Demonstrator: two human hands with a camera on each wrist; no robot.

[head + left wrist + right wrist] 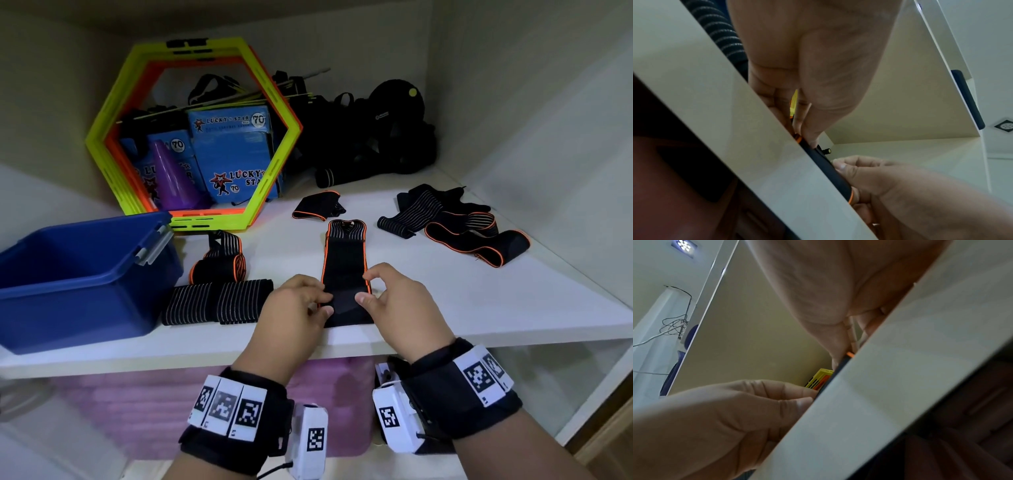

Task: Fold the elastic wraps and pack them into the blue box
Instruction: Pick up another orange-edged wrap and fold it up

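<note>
A black elastic wrap [346, 267] with orange edging lies stretched out lengthwise on the white shelf [445, 308], its near end at the front edge. My left hand [322, 303] pinches that end's left edge, and my right hand [365, 287] pinches its right edge. The left wrist view shows the wrap's end [826, 165] between my left hand [807, 138] and my right hand [840, 164]. The right wrist view shows a sliver of the wrap [840, 365]. The blue box [68, 274] stands open at the left. Nothing shows inside it.
A folded striped wrap [219, 301] and a rolled one [219, 260] lie beside the box. A small folded wrap [317, 205] and several loose wraps [455, 226] lie further back and right. Behind stand hexagon rings [191, 137], blue cartons [236, 154], a purple cone [171, 178] and black gear [370, 137].
</note>
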